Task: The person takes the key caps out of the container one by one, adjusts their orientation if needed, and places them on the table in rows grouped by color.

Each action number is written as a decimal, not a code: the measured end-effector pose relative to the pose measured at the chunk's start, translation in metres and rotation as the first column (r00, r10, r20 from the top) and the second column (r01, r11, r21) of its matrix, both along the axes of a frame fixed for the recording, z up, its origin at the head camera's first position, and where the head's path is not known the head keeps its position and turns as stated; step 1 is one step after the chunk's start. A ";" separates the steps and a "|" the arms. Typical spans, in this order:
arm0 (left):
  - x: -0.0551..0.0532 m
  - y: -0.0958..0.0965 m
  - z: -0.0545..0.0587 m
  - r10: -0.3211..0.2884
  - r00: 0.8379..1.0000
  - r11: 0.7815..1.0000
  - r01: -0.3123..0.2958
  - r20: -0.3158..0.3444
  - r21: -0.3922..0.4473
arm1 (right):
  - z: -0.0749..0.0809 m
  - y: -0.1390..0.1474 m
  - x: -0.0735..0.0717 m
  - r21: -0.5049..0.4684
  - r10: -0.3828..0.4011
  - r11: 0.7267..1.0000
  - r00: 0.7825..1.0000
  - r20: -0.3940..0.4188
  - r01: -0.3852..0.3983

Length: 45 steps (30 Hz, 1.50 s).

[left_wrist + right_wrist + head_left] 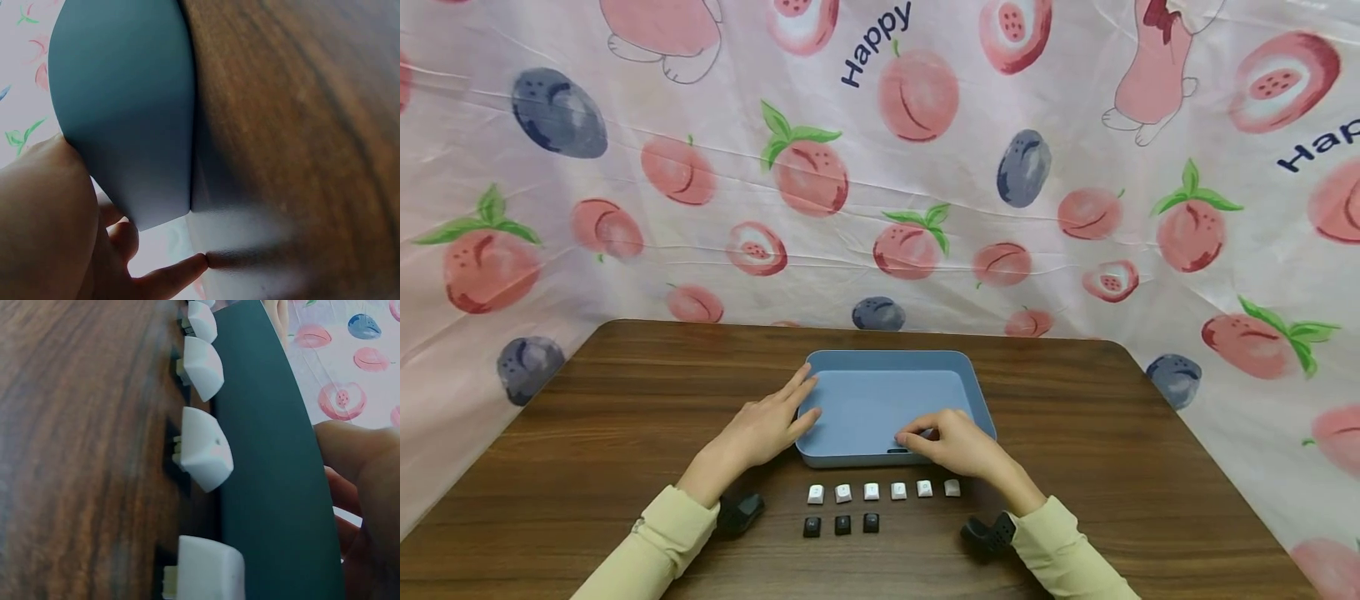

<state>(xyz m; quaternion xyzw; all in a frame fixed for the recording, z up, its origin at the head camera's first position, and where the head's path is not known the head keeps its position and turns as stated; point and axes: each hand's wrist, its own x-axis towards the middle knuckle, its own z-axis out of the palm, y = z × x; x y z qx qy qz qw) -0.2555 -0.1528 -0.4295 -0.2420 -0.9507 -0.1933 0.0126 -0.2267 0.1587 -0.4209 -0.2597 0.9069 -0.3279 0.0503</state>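
My left hand lies at the left rim of a shallow blue tray, fingers extended over the edge. In the left wrist view, a fingertip shows beyond the tray's corner. My right hand reaches over the tray's near wall, thumb and index fingertips close together just inside it. Right below them a small black piece shows above the near wall. Whether those fingertips pinch anything, I cannot tell. In the right wrist view, the outer wall hides part of that hand.
Several white keycaps stand in a row before the tray. Nearer to me are three black keycaps. Dark wrist devices sit under both forearms. A fruit-printed cloth hangs behind the wooden table.
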 end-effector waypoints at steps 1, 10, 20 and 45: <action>0.000 -0.001 0.000 0.003 1.000 1.000 -0.003 0.001 -0.001 | 0.000 -0.001 -0.001 0.002 0.007 1.000 1.000 0.008 -0.007; 0.002 -0.005 0.001 0.006 1.000 1.000 -0.006 0.003 -0.001 | 0.003 -0.005 -0.009 0.029 0.072 0.997 0.996 0.056 -0.074; 0.000 -0.006 0.001 0.013 1.000 1.000 -0.013 0.003 -0.002 | 0.009 0.001 -0.014 0.020 0.077 0.997 0.994 0.084 -0.079; 0.000 0.000 0.001 -0.017 1.000 1.000 0.017 0.015 0.009 | 0.007 0.022 -0.019 -0.079 0.104 0.993 0.938 0.332 -0.082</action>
